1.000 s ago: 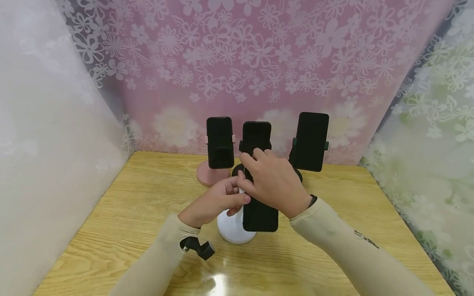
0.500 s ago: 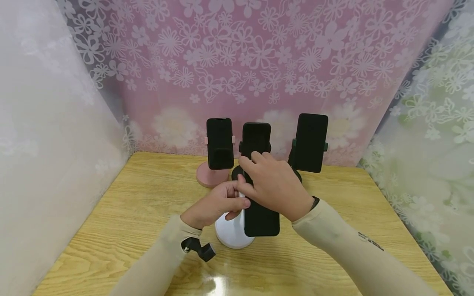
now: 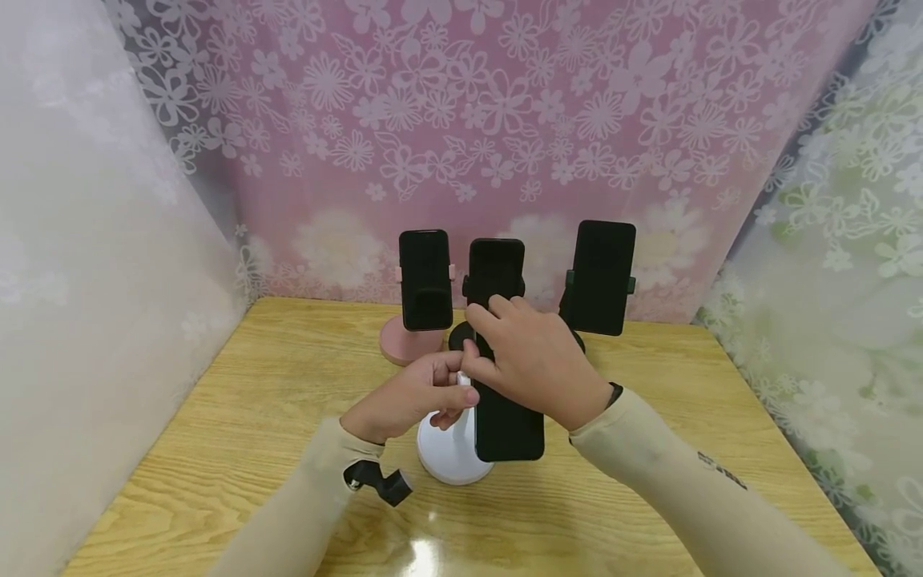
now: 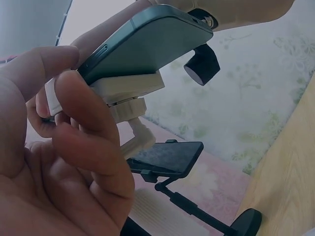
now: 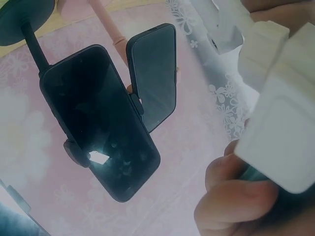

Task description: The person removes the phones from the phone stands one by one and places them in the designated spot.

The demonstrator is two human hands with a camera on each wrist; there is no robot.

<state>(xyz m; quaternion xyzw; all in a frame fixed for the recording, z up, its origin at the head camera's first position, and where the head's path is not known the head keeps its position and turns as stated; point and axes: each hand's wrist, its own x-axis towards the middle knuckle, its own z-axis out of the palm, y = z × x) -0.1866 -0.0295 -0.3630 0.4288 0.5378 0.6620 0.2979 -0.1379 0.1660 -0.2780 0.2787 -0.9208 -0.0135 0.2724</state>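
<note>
A white phone stand with a round base stands on the table. At its clamp is a black-screened phone. My right hand grips this phone across its upper part and covers much of it. With thumb and fingers, my left hand holds the clamp's white side arm at the phone's left edge. From below, the left wrist view shows the phone lying against the white clamp head. The right wrist view shows the white clamp close up, with right fingers under it.
Behind the hands, a pink stand bears one phone. A black stand beside it holds another phone. Further right, a larger phone sits in a dark green clamp. A pink floral curtain hangs behind the table.
Over the last second the held phone and both hands have come slightly nearer. Since half a second ago, my left fingers have shifted a little left with the clamp arm, away from the phone's edge.
</note>
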